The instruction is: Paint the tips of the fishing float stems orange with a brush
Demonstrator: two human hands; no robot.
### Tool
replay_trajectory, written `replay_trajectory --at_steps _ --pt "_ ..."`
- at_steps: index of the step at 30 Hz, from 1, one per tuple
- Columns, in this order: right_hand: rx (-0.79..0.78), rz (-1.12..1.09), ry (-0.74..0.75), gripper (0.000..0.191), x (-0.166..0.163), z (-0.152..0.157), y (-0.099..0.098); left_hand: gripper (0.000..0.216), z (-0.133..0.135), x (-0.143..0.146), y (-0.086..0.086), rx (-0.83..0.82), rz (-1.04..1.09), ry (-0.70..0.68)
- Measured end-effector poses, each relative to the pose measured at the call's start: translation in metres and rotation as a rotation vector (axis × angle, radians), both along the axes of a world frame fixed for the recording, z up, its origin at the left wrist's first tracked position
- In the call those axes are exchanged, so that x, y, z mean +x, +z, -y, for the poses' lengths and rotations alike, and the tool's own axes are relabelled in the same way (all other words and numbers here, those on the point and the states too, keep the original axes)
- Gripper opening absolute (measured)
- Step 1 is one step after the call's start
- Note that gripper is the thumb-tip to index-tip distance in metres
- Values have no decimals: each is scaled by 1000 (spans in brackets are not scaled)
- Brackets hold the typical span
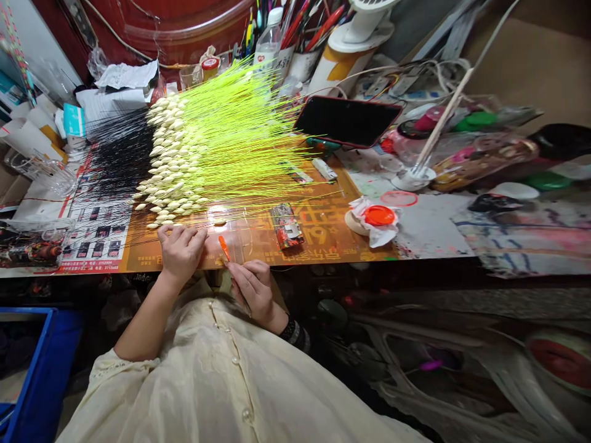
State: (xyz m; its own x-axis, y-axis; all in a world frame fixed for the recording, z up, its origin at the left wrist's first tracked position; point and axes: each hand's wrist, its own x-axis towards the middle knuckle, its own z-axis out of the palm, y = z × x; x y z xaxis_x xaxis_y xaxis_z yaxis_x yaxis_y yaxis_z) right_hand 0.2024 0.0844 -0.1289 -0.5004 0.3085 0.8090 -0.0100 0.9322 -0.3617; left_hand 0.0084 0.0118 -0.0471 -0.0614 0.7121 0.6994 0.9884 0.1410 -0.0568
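1. Along the lower left edge, below the tabletop, a blue plastic crate (32,369).
2. Further in, a printed sheet with rows of small photos (96,240), lying on the table under a fan of thin black stems (120,160).
3. Joined to those stems, packed rows of cream spindle-shaped fishing-float bodies (168,154), laid side by side across an orange-brown printed mat (318,227).
4. At the mat's near edge, just below the lowest floats, the left hand (181,252): fingers (194,237) close together and lightly curved, resting on the mat. Any grip on a fine stem too thin to make out.
5. Between the two hands, just above the mat, an orange-tipped stick (224,248), slanting upward from the right hand's fingertips.
6. Beyond the floats, a dense spray of fluorescent yellow-green stems (231,135), pointing away toward the back of the table.
7. Right hand (253,292), above a cream buttoned blouse (231,369): fingertips (233,271) pinched narrow on the orange-tipped stick, a dark striped cuff (295,335) at the wrist.
8. On the mat to the right, a small printed packet (286,226).
9. Behind it, a black phone in a red case (346,121), propped at a slant.
10. Further right, an orange-red lid (378,215) on crumpled white paper (373,231).
11. At the far right, a paint-streaked board (521,237).
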Motion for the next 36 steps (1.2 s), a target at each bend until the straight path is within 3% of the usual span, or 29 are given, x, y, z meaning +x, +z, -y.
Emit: replay_trajectory --at_steps 19,36 --pt "37 64 -95 70 -13 9 5 13 4 -2 -4 -46 80 27" --pt "27 33 -66 70 -11 7 4 16 5 -2 -3 -37 57 24"
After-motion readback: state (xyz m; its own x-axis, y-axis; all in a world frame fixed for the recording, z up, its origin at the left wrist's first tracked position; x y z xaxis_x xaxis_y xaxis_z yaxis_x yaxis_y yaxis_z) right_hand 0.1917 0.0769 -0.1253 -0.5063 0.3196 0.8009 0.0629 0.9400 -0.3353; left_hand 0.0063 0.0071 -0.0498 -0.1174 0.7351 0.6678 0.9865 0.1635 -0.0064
